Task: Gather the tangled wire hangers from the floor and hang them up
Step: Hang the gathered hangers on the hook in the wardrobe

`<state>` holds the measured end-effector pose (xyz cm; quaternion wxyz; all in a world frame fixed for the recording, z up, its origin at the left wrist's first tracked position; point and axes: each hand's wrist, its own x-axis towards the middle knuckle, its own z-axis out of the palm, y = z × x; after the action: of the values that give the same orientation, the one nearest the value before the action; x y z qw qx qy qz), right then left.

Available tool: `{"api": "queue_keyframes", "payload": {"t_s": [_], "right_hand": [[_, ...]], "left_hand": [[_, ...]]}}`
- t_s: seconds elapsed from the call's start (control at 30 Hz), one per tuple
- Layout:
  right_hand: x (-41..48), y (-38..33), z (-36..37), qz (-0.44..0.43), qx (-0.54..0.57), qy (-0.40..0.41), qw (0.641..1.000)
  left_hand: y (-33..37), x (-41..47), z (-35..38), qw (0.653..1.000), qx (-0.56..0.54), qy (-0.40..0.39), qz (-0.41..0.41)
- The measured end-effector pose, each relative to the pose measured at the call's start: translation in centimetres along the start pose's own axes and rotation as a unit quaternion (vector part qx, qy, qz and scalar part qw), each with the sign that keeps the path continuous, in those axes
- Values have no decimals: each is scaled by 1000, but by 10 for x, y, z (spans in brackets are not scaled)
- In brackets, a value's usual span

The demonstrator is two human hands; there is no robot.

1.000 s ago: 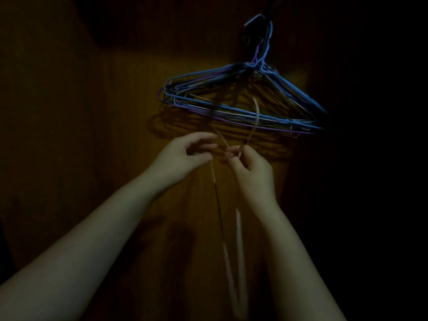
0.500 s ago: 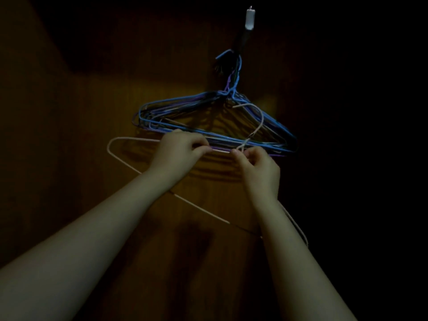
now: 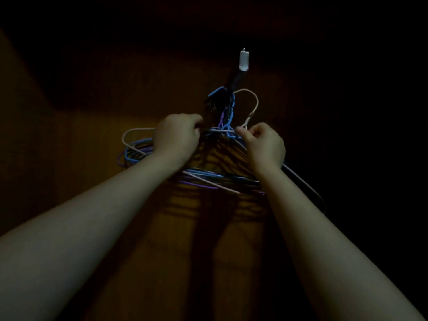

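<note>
A small pale wall hook (image 3: 243, 60) on the dim brown wooden panel (image 3: 92, 181) carries the load, set above and between the left grip (image 3: 177, 135) and right grip (image 3: 264, 144). From it hangs a bunch of blue and purple wire hangers (image 3: 208, 177), spreading behind both grips. A pale pink hanger (image 3: 253, 100) has its hook just above the right grip, beside the bunch's hooks.

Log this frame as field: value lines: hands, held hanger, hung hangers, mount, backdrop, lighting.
left hand: closed on the shoulder of the pale wire hanger
right hand: pinching that hanger near its neck
pale hanger's hook: raised beside the hung hooks; seating cannot be told
hung hangers: blue and purple bunch, behind the hands
wall hook: white mount above the bunch
backdrop: brown wood panel
lighting: very dim
</note>
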<state>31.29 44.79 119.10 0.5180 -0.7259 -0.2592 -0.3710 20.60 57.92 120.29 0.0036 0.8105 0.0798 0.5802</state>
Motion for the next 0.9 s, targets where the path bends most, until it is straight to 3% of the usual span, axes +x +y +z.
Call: {"api": "queue_keyframes", "payload": {"t_s": [0.3, 0.9], "right_hand": [[28, -20, 3, -30, -8, 7, 1000], [-7, -9, 24, -29, -17, -36, 999]], "left_hand": [[-8, 16, -1, 999, -17, 39, -18], [-17, -17, -8, 993, 26, -62, -94]]}}
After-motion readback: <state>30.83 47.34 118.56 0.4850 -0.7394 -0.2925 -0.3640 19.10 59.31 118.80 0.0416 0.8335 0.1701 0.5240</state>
